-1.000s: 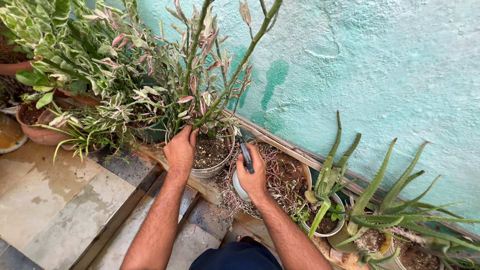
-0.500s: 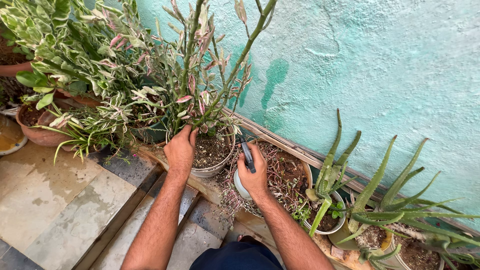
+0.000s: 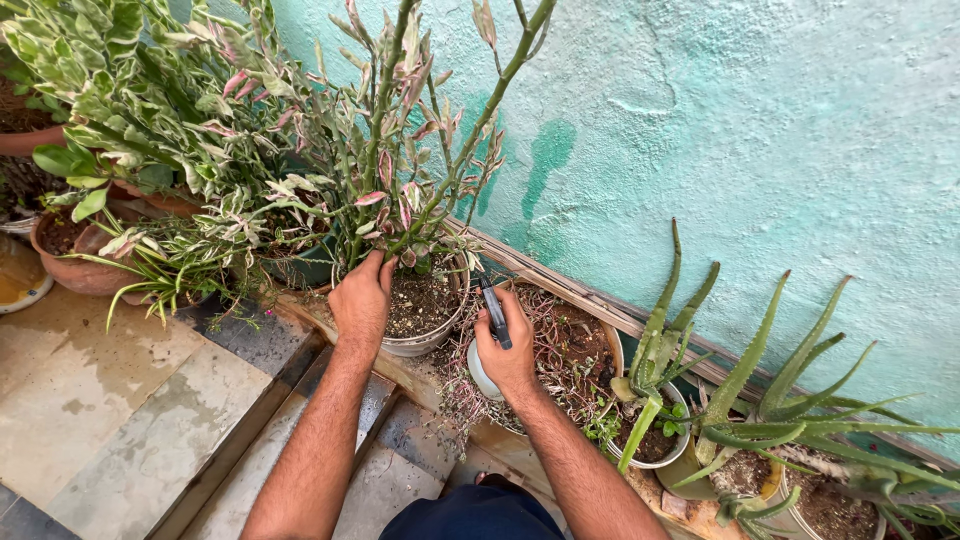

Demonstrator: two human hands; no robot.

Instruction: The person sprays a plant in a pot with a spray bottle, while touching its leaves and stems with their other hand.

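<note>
Upright, the spray bottle (image 3: 492, 325) stands gripped in the right hand (image 3: 508, 352), its dark nozzle aimed up-left at the white pot (image 3: 425, 340), whose soil the left hand's (image 3: 362, 300) loosely curled fingers touch.

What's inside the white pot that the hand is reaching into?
The white pot holds dark, crumbly soil with tall green stems growing out. The left hand covers the near-left soil and stem bases, so what lies beneath it is hidden.

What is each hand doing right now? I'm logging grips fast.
Left hand: fingers down among the stems in the white pot, grip cannot be told.
Right hand: closed on a spray bottle.
</note>
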